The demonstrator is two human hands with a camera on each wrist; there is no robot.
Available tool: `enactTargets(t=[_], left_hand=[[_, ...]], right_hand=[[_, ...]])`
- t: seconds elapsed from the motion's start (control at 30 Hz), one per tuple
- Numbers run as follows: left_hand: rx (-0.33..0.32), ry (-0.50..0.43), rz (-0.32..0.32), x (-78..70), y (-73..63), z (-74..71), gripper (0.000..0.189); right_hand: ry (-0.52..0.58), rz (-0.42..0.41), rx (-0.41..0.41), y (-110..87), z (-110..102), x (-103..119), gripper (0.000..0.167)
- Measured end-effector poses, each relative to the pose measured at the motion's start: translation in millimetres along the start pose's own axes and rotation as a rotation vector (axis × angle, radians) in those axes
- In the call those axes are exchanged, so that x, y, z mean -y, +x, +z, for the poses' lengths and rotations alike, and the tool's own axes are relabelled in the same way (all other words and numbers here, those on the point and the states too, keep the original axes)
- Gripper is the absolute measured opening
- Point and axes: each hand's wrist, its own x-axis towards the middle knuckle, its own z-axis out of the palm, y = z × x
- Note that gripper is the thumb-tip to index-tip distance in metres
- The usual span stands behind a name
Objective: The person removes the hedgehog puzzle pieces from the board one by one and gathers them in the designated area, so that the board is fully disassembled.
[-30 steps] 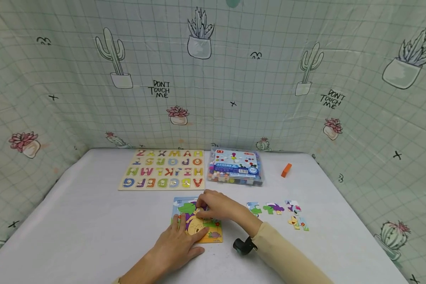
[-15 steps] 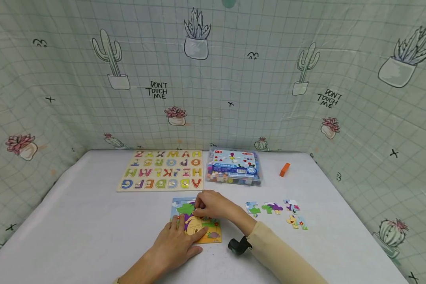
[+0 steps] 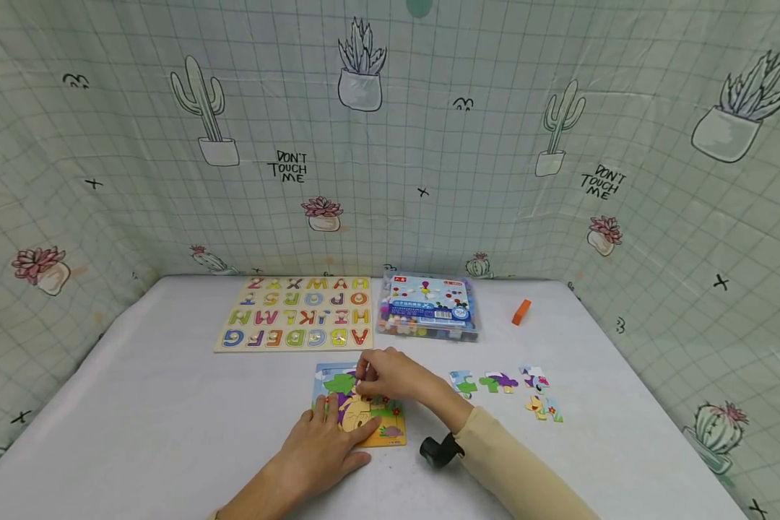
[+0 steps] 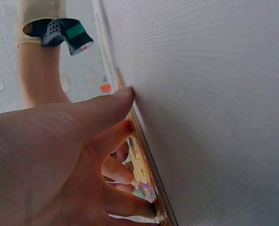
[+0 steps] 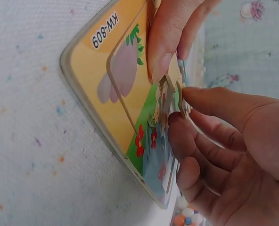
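A picture jigsaw board (image 3: 393,438) lies on the white table in front of me, its yellow border marked "KW-809" in the right wrist view. My left hand (image 3: 320,446) rests on its near left part with fingers spread. Over the upper middle, my right hand (image 3: 395,375) pinches a small jigsaw piece (image 5: 180,97) between thumb and fingers, tilted on edge just above the board. The fingers hide most of that piece's picture. Assembled parts show a purple and yellow cartoon figure, a green leaf and red flowers.
Several loose jigsaw pieces (image 3: 538,408) lie to the right of the board. Behind stand a wooden alphabet board (image 3: 299,345) and a clear plastic box (image 3: 429,307) of coloured parts. An orange block (image 3: 521,312) lies at the back right. My right wrist carries a black camera (image 3: 439,451).
The right fingers have shifted slightly over the same part of the board, still pinching the piece. My left hand has stayed in place; the head view has moved a little.
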Motion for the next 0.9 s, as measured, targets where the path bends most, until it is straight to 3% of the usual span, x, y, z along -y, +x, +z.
enactTargets(t=[0.3, 0.57, 0.9], left_hand=[[0.003, -0.03, -0.001, 0.0, -0.1, 0.7, 0.048], [0.022, -0.038, -0.013, -0.3, -0.5, 0.3, 0.048], [-0.018, -0.028, 0.002, 0.1, -1.7, 1.4, 0.047]], right_hand=[[0.01, -0.066, 0.03, -3.4, -8, -2, 0.017], [0.058, -0.042, 0.031, -7.9, -9, -5, 0.013], [0.137, -0.114, 0.008, -18.6, -23, -13, 0.012]])
